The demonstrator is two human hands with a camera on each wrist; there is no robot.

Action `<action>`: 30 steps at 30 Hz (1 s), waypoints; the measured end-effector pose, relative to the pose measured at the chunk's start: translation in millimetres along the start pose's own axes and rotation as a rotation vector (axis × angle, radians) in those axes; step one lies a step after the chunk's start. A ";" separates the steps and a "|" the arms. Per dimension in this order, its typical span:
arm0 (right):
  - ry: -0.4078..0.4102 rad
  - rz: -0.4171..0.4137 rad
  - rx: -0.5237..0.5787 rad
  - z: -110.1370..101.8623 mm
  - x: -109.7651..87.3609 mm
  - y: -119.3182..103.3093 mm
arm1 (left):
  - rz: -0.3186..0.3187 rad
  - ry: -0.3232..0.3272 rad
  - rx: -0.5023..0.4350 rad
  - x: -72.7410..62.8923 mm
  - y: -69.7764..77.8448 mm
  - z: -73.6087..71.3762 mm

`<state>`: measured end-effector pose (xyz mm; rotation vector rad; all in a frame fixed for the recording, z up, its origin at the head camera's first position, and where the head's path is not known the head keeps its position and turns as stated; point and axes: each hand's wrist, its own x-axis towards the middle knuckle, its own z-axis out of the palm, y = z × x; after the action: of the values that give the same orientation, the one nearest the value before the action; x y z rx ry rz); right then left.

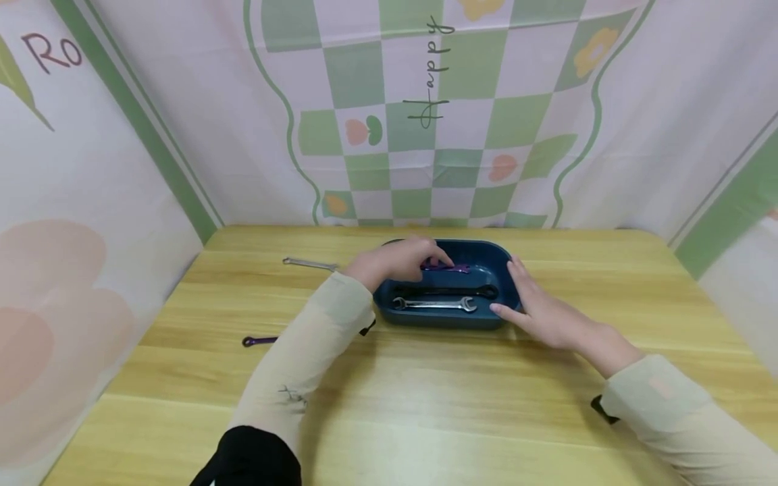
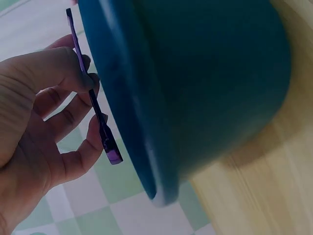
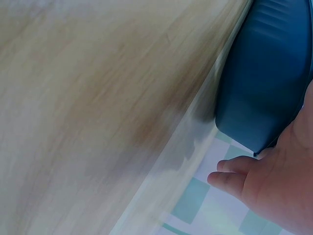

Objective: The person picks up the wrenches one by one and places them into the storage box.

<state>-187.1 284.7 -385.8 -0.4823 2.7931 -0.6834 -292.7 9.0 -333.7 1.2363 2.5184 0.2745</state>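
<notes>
A dark blue oblong basin (image 1: 444, 322) stands on the table. Over its left part, my left hand (image 1: 395, 262) pinches a slim purple wrench (image 2: 98, 110) between thumb and fingers, just above the rim in the left wrist view. Inside the basin lie a silver open-ended wrench (image 1: 433, 304) and a black wrench (image 1: 450, 291), side by side. My right hand (image 1: 550, 317) rests against the basin's right end, fingers straight, thumb at the front rim. In the right wrist view two of its fingers (image 3: 230, 181) extend past the basin's outer wall.
Left of the basin, a silver wrench (image 1: 306, 262) lies toward the back of the wooden table (image 1: 419, 405). Another purple wrench (image 1: 258, 341) lies nearer, partly hidden by the left sleeve (image 1: 304, 358). A patterned cloth (image 1: 413, 128) hangs behind the table's back edge.
</notes>
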 end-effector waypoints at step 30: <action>0.002 0.009 0.013 -0.7 -2.0 -2.6 | -0.004 0.013 0.019 23.3 -0.4 26.1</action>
<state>-184.8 283.4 -383.7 -0.4670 2.7894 -0.7004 -296.7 28.1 -362.8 1.2404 2.5396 0.2583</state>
